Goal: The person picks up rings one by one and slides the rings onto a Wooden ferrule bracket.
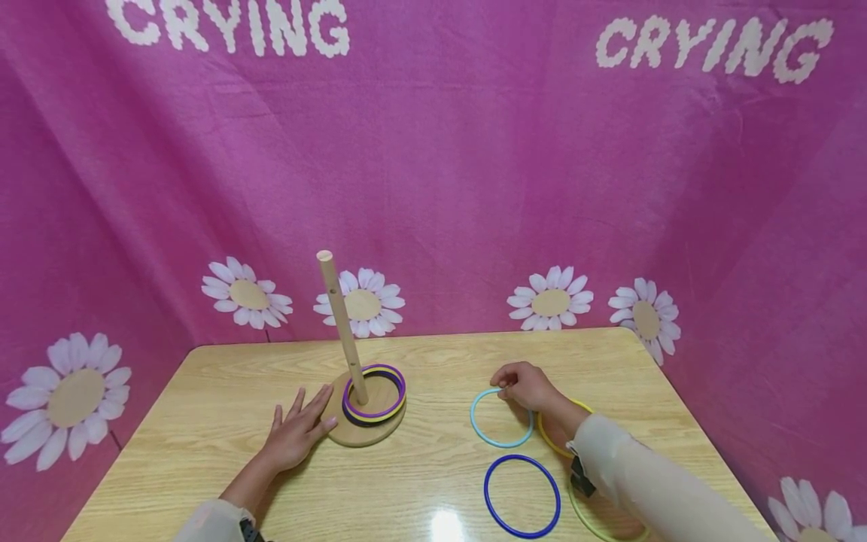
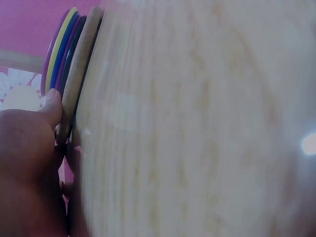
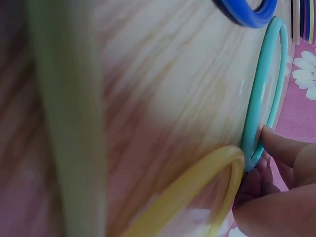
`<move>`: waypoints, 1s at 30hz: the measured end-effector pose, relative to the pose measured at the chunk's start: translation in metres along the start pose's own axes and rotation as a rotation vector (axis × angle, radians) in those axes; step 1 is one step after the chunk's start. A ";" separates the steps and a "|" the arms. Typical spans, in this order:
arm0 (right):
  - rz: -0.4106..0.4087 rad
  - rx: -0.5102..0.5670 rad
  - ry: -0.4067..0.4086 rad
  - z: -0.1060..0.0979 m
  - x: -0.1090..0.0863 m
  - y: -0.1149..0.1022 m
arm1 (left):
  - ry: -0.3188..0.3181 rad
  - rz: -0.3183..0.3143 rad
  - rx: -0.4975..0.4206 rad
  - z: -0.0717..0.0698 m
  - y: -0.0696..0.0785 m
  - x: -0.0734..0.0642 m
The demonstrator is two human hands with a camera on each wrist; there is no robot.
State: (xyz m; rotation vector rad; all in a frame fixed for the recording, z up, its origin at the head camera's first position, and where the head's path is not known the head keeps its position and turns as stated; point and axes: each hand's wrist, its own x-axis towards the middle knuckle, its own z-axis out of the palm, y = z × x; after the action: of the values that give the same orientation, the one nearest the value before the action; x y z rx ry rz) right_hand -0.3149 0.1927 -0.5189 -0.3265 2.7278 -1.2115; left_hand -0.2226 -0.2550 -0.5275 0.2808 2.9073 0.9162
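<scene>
On the left of the table stands a wooden peg [image 1: 344,331] on a round base [image 1: 357,437], with several stacked rings around its foot, a purple ring [image 1: 404,385] uppermost. My left hand [image 1: 290,440] rests at the base's left side, fingers spread; its thumb touches the edge by the rings in the left wrist view. At the right, my right hand [image 1: 531,388] pinches the far edge of a light blue ring [image 1: 473,418] between thumb and fingers. The ring appears to lie on or close to the table. A yellow ring [image 3: 182,192] lies beside that hand, partly under the wrist.
A dark blue ring [image 1: 487,489] lies nearer the front of the table [image 1: 379,489]. Under the right forearm is a yellow-green ring [image 1: 577,512], partly hidden. A pink curtain [image 1: 447,188] with white daisies hangs behind and around the table.
</scene>
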 end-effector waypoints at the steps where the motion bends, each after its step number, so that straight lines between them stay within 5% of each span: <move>1: 0.004 0.001 0.001 0.000 0.000 -0.001 | 0.001 0.001 0.001 0.000 0.000 0.000; 20: -0.092 -0.063 0.012 -0.006 0.000 -0.004 | 0.017 0.020 -0.008 0.002 0.001 0.001; 30: -0.065 -0.026 0.051 -0.007 0.006 -0.008 | 0.030 0.030 -0.009 0.005 -0.005 0.002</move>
State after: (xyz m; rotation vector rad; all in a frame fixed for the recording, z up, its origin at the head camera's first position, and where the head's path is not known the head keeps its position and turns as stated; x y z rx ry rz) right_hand -0.3206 0.1908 -0.5086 -0.3957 2.7990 -1.2183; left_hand -0.2247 -0.2560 -0.5347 0.3136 2.9334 0.9450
